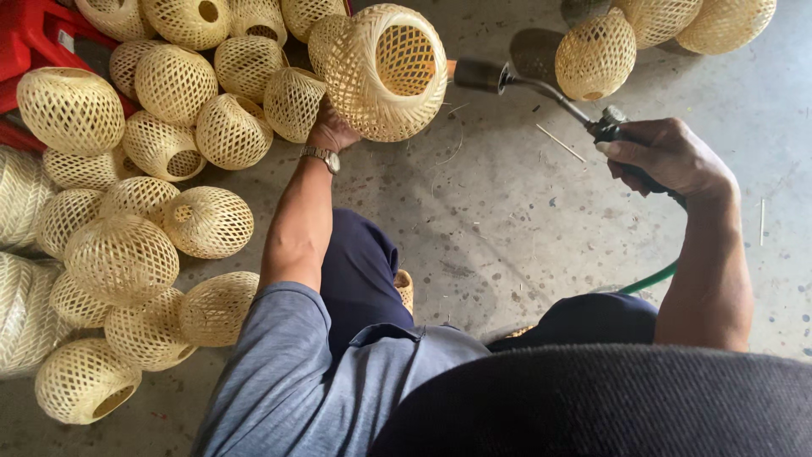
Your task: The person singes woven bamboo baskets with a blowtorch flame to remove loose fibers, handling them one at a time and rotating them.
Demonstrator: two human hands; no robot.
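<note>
Left hand (pixel 331 131) grips a pale woven bamboo globe shade (pixel 385 72); right hand (pixel 668 156) is closed around a metal gas torch (pixel 541 89).

The torch nozzle points at the raised shade's open mouth. More woven shades (pixel 127 254) crowd the left of the grey concrete floor (pixel 507 220), beside a red plastic crate (pixel 34 34); bare floor lies between the arms.

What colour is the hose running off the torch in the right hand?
Green; the hose shows under the right forearm in the head view, trailing from the torch that the right hand holds.
</note>
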